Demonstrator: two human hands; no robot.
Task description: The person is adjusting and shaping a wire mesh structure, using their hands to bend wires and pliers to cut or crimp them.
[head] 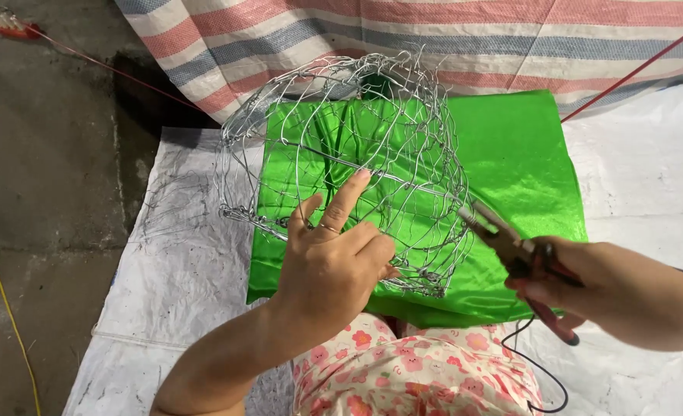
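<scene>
Head view, looking down on a domed wire mesh frame, silver, woven of thin wire into wide irregular cells, resting tilted over a sheet of shiny green fabric. Left hand pressed against the near side of the frame: index finger stretched up along a wire, thumb beside it on the lower rim, remaining fingers curled in and hooked through the mesh, so gripping the frame. Thin ring on one finger of that hand. Right hand clenched around the red handles of a pair of pliers, nose of the tool aimed up and left and touching the frame's right edge; cannot tell whether a wire sits between the tips. Green fabric spread flat on a white woven tarp covering the floor, creased and scuffed with dark marks. Striped tarp in red, grey-blue and white bands hanging behind, its lower edge just past the far side of the frame. Bare concrete floor at left, with a yellow cord curving along it and a thin red string running diagonally from the upper corner. Another red line crossing at upper right. Floral pink-and-white trousers on the lap at bottom centre, a thin black wire looping beside them on the white tarp.
</scene>
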